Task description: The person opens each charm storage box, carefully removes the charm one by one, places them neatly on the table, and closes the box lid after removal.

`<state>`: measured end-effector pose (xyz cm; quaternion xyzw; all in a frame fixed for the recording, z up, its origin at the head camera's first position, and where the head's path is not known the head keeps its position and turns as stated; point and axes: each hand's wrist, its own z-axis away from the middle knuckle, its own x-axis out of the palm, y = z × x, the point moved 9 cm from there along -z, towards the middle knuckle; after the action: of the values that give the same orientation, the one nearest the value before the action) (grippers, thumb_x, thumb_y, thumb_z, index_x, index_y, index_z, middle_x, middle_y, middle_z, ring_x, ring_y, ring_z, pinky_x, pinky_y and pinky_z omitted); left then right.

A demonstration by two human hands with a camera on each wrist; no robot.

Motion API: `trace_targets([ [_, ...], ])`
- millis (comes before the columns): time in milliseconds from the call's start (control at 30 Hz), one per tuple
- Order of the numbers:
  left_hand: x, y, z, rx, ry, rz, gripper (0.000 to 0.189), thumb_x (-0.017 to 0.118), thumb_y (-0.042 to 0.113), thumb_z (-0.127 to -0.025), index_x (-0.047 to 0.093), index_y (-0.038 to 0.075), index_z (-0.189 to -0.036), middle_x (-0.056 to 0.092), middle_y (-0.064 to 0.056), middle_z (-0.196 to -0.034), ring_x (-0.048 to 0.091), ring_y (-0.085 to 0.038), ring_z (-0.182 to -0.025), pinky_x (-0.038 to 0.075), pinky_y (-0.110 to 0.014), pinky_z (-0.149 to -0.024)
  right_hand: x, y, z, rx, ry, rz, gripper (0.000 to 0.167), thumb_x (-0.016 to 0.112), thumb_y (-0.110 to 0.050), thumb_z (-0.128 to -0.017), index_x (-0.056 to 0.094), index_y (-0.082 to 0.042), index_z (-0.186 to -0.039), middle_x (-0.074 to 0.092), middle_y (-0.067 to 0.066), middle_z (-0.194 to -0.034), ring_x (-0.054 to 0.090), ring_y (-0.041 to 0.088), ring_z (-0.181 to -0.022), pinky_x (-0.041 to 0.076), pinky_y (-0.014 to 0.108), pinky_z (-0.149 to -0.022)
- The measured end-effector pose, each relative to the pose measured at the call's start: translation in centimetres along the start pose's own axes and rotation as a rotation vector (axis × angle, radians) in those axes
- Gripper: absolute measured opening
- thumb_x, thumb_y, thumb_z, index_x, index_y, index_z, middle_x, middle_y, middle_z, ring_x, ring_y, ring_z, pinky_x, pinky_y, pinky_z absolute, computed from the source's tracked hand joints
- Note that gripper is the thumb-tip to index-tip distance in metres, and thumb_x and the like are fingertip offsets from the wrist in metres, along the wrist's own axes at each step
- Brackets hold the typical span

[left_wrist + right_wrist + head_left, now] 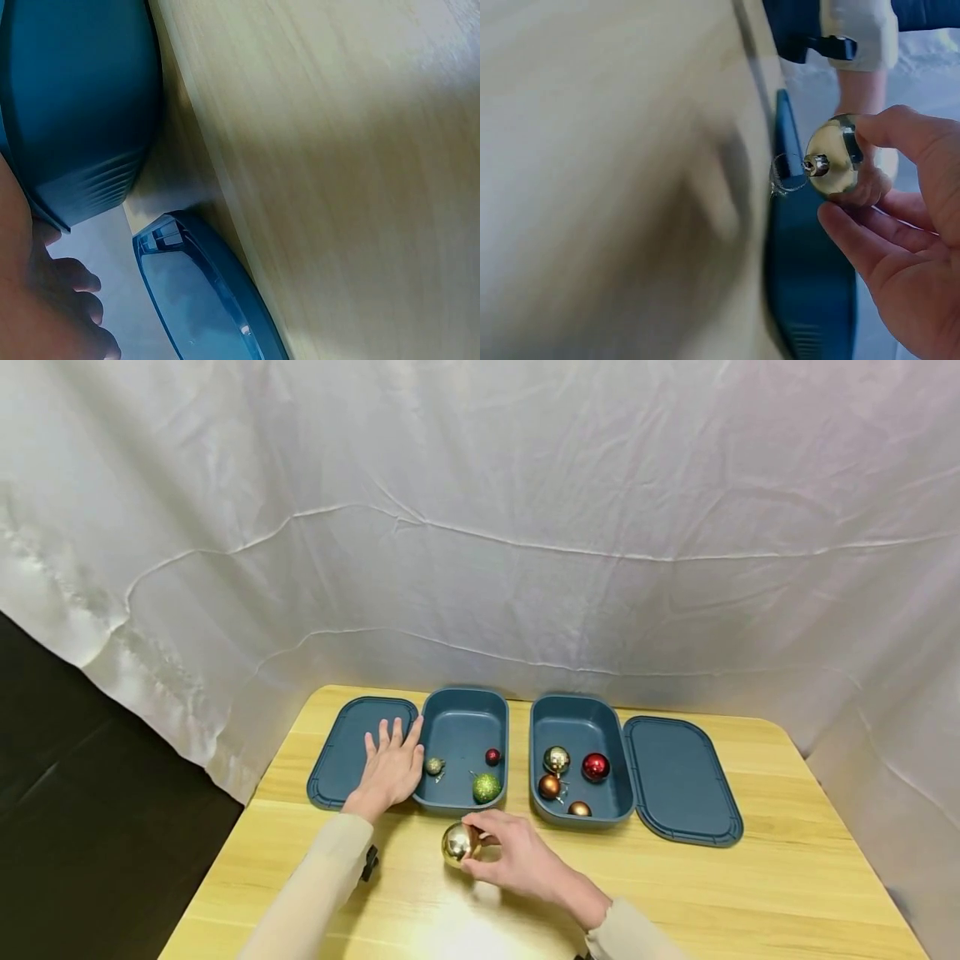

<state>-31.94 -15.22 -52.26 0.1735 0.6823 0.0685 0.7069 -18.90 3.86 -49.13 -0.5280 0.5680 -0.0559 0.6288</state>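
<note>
In the head view my right hand (521, 858) pinches a shiny gold Christmas bauble (459, 843) between thumb and fingers, just in front of the left blue box (465, 695). The right wrist view shows the bauble's metal cap (817, 165) and a thin loop of string. With fingers spread and straight, my left hand (392, 768) is at the left wall of that box, over the edge of a blue lid (347, 747). Inside the box lie a green glitter bauble (486, 788), a small red bauble (492, 757) and a small gold glitter bauble (434, 766).
A second blue box (573, 703) stands to the right, holding a red bauble (596, 767), a gold bauble (557, 760) and two copper-coloured ones. Its lid (682, 777) lies beside it on the wooden table (795, 877). A pale curtain (525, 527) hangs behind.
</note>
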Motion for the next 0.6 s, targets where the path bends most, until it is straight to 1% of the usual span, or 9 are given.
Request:
trace_targets([
  [100,-0.1,0.0,0.0,0.002,0.000,0.005,0.059,0.032,0.033,-0.115,0.018,0.020,-0.171,0.020,-0.030,-0.172,0.008,-0.053,-0.161,0.005,-0.075,-0.126,0.6,0.6,0.5,0.010,-0.015,0.035,0.048,0.085,-0.021,-0.089,0.070,-0.007,-0.132,0.075,0.006,-0.122,0.072,0.010,-0.103,0.061,0.024,-0.090],
  [200,0.0,0.0,0.0,0.002,-0.009,0.009,0.060,0.032,0.032,-0.115,0.018,0.019,-0.171,0.019,-0.030,-0.172,0.007,-0.054,-0.161,0.004,-0.075,-0.126,1.1,1.1,1.0,0.015,-0.026,0.054,0.050,0.085,-0.022,-0.088,0.070,-0.006,-0.132,0.075,0.007,-0.124,0.071,0.009,-0.103,0.061,0.024,-0.090],
  [333,0.1,-0.1,0.1,0.001,-0.017,0.014,0.060,0.032,0.031,-0.115,0.017,0.019,-0.171,0.017,-0.030,-0.173,0.005,-0.054,-0.161,0.002,-0.075,-0.126,1.7,1.5,1.3,0.032,-0.043,0.027,0.049,0.085,-0.019,-0.088,0.070,-0.003,-0.132,0.074,0.010,-0.128,0.072,0.009,-0.104,0.061,0.024,-0.090],
  [600,-0.1,0.0,0.1,-0.001,-0.009,0.013,0.060,0.033,0.032,-0.115,0.017,0.019,-0.171,0.019,-0.030,-0.173,0.007,-0.053,-0.161,0.003,-0.074,-0.127,2.0,2.0,1.4,0.066,-0.054,0.002,0.048,0.085,-0.018,-0.087,0.070,-0.005,-0.131,0.074,0.007,-0.129,0.071,0.005,-0.104,0.060,0.022,-0.091],
])
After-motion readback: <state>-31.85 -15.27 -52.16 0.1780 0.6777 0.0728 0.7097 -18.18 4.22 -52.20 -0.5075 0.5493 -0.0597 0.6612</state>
